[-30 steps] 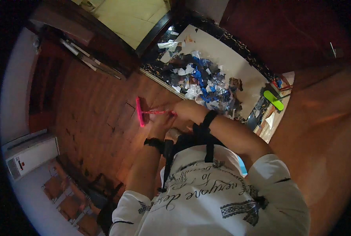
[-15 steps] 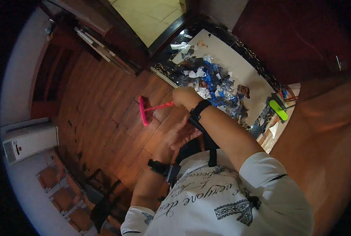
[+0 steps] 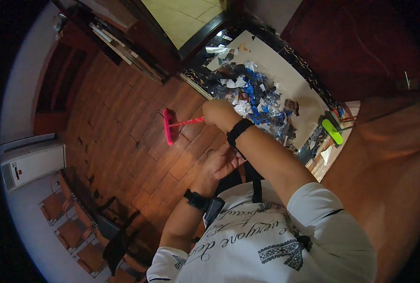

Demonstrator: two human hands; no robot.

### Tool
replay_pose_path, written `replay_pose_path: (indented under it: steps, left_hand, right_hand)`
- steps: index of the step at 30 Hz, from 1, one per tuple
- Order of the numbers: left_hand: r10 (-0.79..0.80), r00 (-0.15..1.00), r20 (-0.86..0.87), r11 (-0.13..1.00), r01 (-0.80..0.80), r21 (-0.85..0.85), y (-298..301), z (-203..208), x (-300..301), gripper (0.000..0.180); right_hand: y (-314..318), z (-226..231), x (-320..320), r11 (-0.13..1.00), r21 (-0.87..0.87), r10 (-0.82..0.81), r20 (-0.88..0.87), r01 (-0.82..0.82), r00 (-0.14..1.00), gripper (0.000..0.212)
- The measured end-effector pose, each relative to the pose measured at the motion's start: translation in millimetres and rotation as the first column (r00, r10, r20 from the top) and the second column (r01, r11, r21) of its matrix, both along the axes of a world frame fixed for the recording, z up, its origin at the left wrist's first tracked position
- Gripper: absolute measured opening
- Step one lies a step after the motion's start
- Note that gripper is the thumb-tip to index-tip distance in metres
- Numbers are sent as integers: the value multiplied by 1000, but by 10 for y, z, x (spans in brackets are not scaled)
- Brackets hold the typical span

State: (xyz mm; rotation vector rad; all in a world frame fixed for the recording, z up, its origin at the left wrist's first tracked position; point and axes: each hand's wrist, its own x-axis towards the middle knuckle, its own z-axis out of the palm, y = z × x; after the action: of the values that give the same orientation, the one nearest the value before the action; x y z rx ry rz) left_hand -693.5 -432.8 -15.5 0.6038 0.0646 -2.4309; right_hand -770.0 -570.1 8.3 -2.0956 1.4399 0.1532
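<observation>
A broom with a bright pink head (image 3: pixel 169 126) and a red patterned handle (image 3: pixel 191 121) slants over the wooden floor. My right hand (image 3: pixel 218 114) is closed around the handle; the rest of the handle is hidden behind my hand and forearm. Below my right wrist, my left hand (image 3: pixel 223 162) is turned partly palm up, its thumb apart from the fingers. Its fingertips come close to the underside of the right wrist's strap (image 3: pixel 240 129), and I see nothing in it. Just beyond my right hand lies a heap of litter (image 3: pixel 257 96): blue and clear plastic, paper scraps, dark bits.
The litter lies on a pale floor panel (image 3: pixel 309 99) with a black patterned border by a doorway. A green broom head (image 3: pixel 332 132) is at the right. Brown chairs (image 3: pixel 73 233) and a white cabinet-like unit (image 3: pixel 35 165) line the left wall. Planks (image 3: pixel 125 52) lean far left.
The broom head and my right hand have shifted slightly up and left. My left hand has risen a little, its fingers more curled. The view has tilted slightly.
</observation>
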Motion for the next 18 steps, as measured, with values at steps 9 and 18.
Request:
replay_pose_path:
  steps: [9,18]
  left_hand:
    - [-61,996,-62,994,55,-93,51,-102,47,54]
    - [-75,997,-5,994,75,-82,37,-61,-65,47]
  right_hand:
    - [177,-35,162,978,-195,72,-7,-72,997,13]
    - [203,-128,153,959,-185,195,-110,-213,975,14]
